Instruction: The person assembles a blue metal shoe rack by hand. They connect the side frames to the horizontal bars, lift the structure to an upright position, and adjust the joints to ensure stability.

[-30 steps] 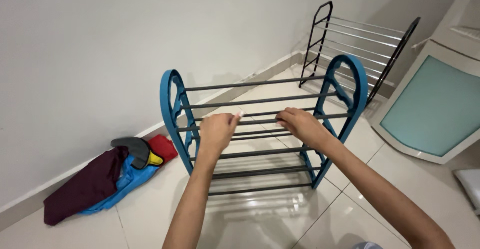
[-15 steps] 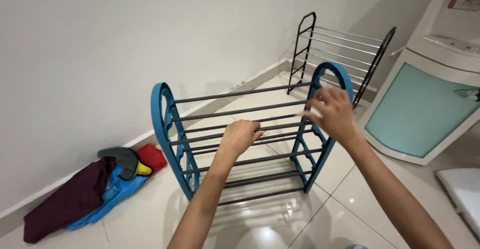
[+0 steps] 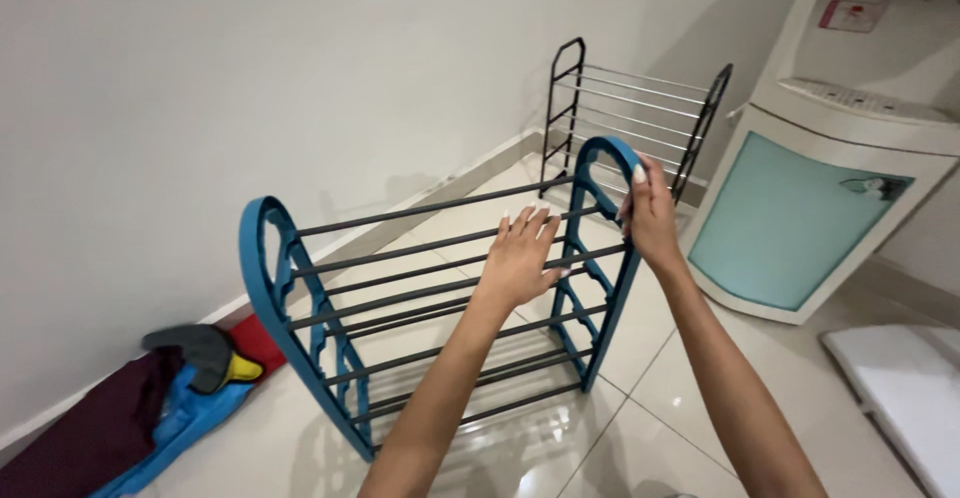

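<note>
- Two hands on one rack, and a fair bit of stuff around it, so going left to right.
- Far left on the floor, against the wall, sits a heap of clothes: dark maroon, bright blue, a bit of red, with a grey and yellow piece on top. Looks dumped there to keep it out of the way.
- Next is the blue shoe rack, standing upright on the glossy white floor tiles. It has two rounded blue end panels with dark grey bars running between them in tiers. It sits near the wall but angled away from it.
- Left hand lies flat on the upper bars near the right end, fingers spread wide, palm down, not gripping anything. My guess is it's pressing down to steady the frame.
- Right hand is wrapped around the top curve of the right end panel, fingers closed on the plastic. That's the natural place to grab if you want to hold that side firm.
- Farther back, a second rack in black, with pale metal bars, stands against the far wall.
- Right of that is a white cabinet with a pale turquoise front panel.
- Near right corner: part of a flat white thing on the floor, can't tell what it is.
</note>
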